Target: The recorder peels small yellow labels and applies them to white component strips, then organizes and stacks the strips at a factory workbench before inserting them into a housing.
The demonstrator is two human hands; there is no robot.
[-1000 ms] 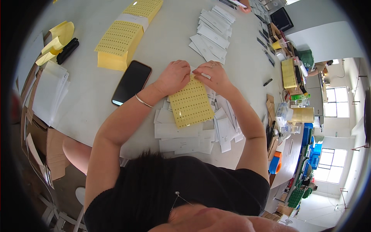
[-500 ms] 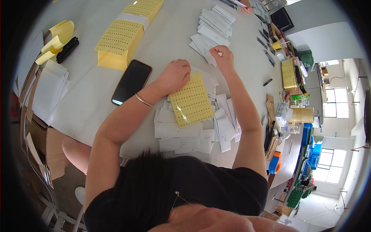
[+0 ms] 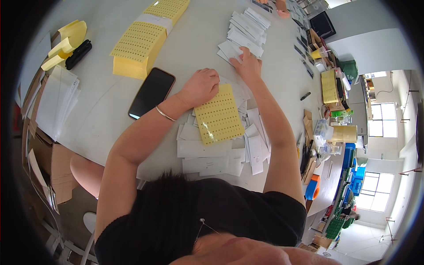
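Observation:
A yellow sheet (image 3: 219, 115) with rows of small dark marks lies over a spread of white paper slips (image 3: 204, 164) in front of me. My left hand (image 3: 202, 87) is closed at the sheet's upper left corner, its fingers curled under. Whatever they grip there is hidden. Farther off to the right, my right hand (image 3: 248, 67) rests at the near end of a fanned row of white slips (image 3: 245, 30). Its thumb and forefinger are spread apart, touching or just above the slips. I see nothing held in it.
A black phone (image 3: 151, 93) lies left of my left hand, with a banded stack of yellow sheets (image 3: 140, 42) behind it. At left are a black stapler-like object (image 3: 78, 54) and white papers (image 3: 56, 101). Another person's hand (image 3: 282, 9) shows at the far edge.
My right hand has shifted left along the near slips, and its pinched fingers have parted. My left hand and the yellow sheet stay nearly where they were.

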